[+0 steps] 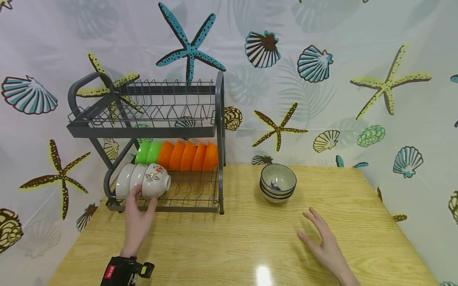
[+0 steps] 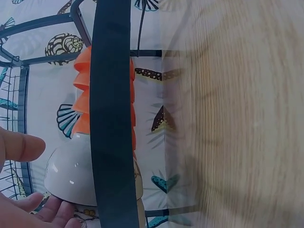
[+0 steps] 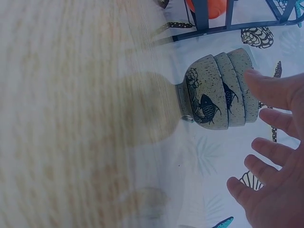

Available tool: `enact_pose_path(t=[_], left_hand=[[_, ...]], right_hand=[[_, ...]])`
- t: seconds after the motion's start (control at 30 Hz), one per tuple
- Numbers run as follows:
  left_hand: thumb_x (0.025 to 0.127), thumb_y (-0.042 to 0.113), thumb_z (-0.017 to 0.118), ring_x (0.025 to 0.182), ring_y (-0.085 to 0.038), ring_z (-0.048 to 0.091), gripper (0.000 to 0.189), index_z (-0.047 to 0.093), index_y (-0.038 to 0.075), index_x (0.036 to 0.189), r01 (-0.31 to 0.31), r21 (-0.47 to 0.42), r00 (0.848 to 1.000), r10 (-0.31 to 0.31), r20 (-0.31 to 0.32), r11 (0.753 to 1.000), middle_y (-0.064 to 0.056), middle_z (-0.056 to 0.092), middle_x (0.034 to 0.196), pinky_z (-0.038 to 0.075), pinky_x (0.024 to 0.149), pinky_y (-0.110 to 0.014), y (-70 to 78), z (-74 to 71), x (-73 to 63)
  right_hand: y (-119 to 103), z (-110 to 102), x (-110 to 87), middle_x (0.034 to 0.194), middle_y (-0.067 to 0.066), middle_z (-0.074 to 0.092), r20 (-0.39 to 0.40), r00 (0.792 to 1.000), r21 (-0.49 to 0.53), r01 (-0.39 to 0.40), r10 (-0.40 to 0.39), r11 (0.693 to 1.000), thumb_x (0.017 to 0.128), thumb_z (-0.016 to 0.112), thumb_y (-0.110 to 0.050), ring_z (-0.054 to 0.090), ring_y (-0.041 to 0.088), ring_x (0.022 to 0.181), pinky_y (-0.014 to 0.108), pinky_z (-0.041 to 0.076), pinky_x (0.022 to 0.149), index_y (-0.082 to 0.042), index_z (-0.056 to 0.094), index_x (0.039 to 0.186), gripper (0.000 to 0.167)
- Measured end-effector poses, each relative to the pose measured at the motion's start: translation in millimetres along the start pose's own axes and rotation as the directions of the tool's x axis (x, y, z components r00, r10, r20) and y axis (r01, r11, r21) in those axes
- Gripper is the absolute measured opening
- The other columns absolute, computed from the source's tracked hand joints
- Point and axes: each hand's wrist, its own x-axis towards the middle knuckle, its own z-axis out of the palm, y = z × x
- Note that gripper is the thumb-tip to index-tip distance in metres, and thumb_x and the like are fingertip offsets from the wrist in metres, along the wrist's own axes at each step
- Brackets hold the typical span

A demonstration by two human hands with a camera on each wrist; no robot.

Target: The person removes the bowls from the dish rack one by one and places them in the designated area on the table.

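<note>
White bowls (image 1: pixel 154 178), the rightmost with a red-orange flower print, stand on edge in a row at the lower left of the dish rack (image 1: pixel 200 208). My left hand (image 1: pixel 138 222) reaches to their front with thumb and fingers spread. In the left wrist view its thumb stands apart from the white bowl (image 2: pixel 71 171), while its other fingertips are right at the lower rim. On the table sits a stack of speckled bowls (image 1: pixel 277 184) with a dark fish print (image 3: pixel 207 109). My right hand (image 1: pixel 325 244) hovers to their right and nearer me, fingers spread, holding nothing.
Behind the white bowls, orange bowls (image 1: pixel 189 155) and green bowls (image 1: pixel 148 151) line the rack's lower tier. The wire upper tier (image 1: pixel 161 113) overhangs them. A patterned cloth (image 1: pixel 322 24) hangs behind the wooden table (image 1: pixel 229 246).
</note>
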Motion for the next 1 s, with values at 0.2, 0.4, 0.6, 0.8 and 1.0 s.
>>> enact_pose_path(t=[0.2, 0.4, 0.6, 0.8, 1.0], left_hand=[[0.094, 0.002, 0.063, 0.133, -0.042, 0.044, 0.059, 0.038, -0.008, 0.147, -0.001, 0.028, 1.0, 0.001, 0.001, 1.0, -0.03, 0.045, 0.143, 0.032, 0.115, -0.059, -0.4, -1.8, 7.2], [0.093, 0.004, 0.065, 0.126, -0.045, 0.05, 0.056, 0.043, -0.01, 0.143, -0.017, 0.074, 1.0, 0.017, 0.0, 0.997, -0.033, 0.051, 0.136, 0.039, 0.11, -0.055, -0.3, -0.8, 15.3], [0.093, 0.005, 0.067, 0.123, -0.045, 0.053, 0.059, 0.042, -0.011, 0.144, -0.034, 0.123, 0.999, 0.033, 0.01, 0.992, -0.033, 0.053, 0.137, 0.043, 0.106, -0.052, -0.7, 2.6, 21.0], [0.091, 0.008, 0.072, 0.118, -0.044, 0.056, 0.06, 0.046, -0.01, 0.141, -0.083, 0.188, 0.996, 0.079, 0.031, 0.979, -0.032, 0.056, 0.133, 0.047, 0.099, -0.055, -0.5, 7.1, 27.9], [0.09, 0.012, 0.075, 0.113, -0.045, 0.059, 0.058, 0.048, -0.011, 0.136, -0.055, 0.242, 0.998, 0.044, 0.05, 0.969, -0.033, 0.06, 0.127, 0.048, 0.093, -0.056, -0.9, 8.9, 35.3]], right_hand=[[0.6, -0.3, 0.1, 0.156, 0.027, 0.039, 0.012, 1.0, 0.014, -0.009, 0.009, 1.0, 0.089, 0.076, -0.01, 0.04, 0.055, 0.134, 0.077, 0.039, 0.096, -0.002, 0.054, 0.137, 0.054], [0.4, -0.8, -0.9, 0.155, 0.029, 0.038, 0.014, 1.0, 0.018, -0.006, 0.006, 1.0, 0.088, 0.076, -0.009, 0.039, 0.058, 0.136, 0.079, 0.038, 0.094, 0.0, 0.054, 0.137, 0.055], [0.9, -0.4, -1.2, 0.155, 0.029, 0.039, 0.005, 1.0, 0.017, 0.004, -0.004, 1.0, 0.088, 0.077, -0.009, 0.04, 0.057, 0.136, 0.078, 0.039, 0.094, -0.001, 0.054, 0.137, 0.055], [1.5, 1.5, -2.7, 0.154, 0.026, 0.042, -0.029, 0.999, 0.008, 0.019, -0.019, 1.0, 0.087, 0.078, -0.009, 0.033, 0.006, 0.145, 0.074, 0.041, 0.095, -0.005, 0.056, 0.137, 0.055], [1.1, 3.1, -3.1, 0.153, 0.027, 0.042, -0.036, 0.999, 0.009, 0.027, -0.026, 1.0, 0.086, 0.078, -0.009, 0.024, -0.016, 0.138, 0.073, 0.042, 0.095, -0.007, 0.057, 0.137, 0.055]])
